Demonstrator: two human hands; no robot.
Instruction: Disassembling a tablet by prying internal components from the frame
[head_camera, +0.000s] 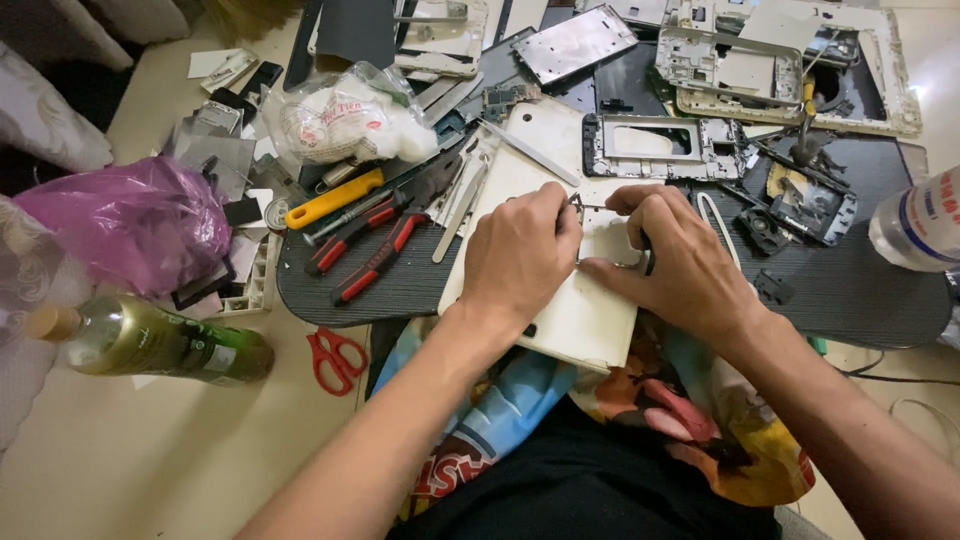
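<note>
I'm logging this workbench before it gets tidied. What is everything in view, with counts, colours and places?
White panel: 1, white, under both hands at centre.
Dark mat: 1, grey-black, under the parts.
Pliers: 2, red and black handles, left on the mat.
Screwdriver: 1, yellow handle, above the pliers.
Tweezers: 1, silver, beside the pliers.
Scissors: 1, red, on the floor left of the panel.
Green bottle: 1, lying far left.
Purple bag: 1, left.
Clear bag: 1, white contents, upper left.
Device frames: several, silver and white, top.
Clear bottle: 1, right edge.
Left hand: on the panel, its fingers pinching a small metal part.
Right hand: on the panel, beside the left hand.
</note>
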